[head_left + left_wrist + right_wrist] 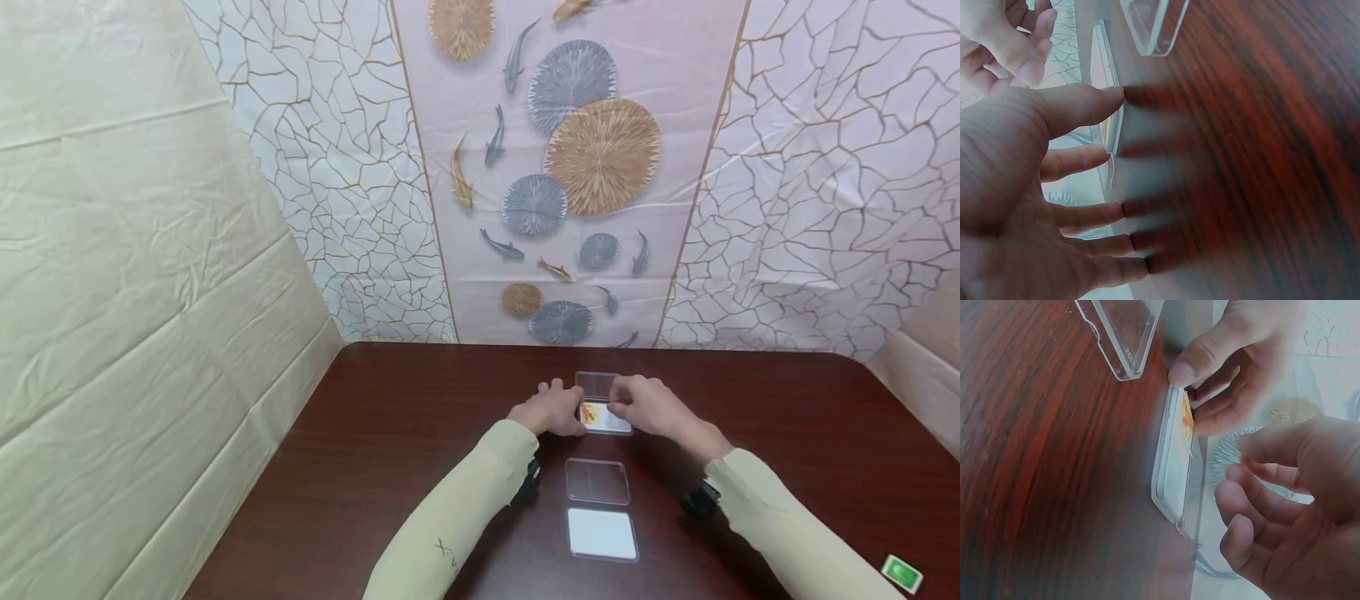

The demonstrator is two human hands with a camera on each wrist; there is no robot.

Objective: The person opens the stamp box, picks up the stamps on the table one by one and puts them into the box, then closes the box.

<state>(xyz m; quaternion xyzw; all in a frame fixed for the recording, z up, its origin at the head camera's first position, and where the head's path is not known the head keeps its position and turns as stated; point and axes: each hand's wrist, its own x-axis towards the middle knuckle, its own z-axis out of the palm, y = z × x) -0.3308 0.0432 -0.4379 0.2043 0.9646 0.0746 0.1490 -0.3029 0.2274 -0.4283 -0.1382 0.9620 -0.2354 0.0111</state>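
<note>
a clear plastic lid [596,382] is lying beyond the printed case [602,419], near the far edge of the desk [420,467]; second lid [597,482] and white case [602,534] are lying nearer. left hand [557,408], fingers wide, is touching the printed case; right hand [651,406], fingers curled narrow, is obscuring its right. streaked wood grain is showing.

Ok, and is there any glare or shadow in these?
Head view: bright glare on the wall, at right; left wrist view: blurry dark streaks from the left fingers on the table, shadows or reflections, can't tell; right wrist view: pale sheen softening the table's grain beside the case.
</note>
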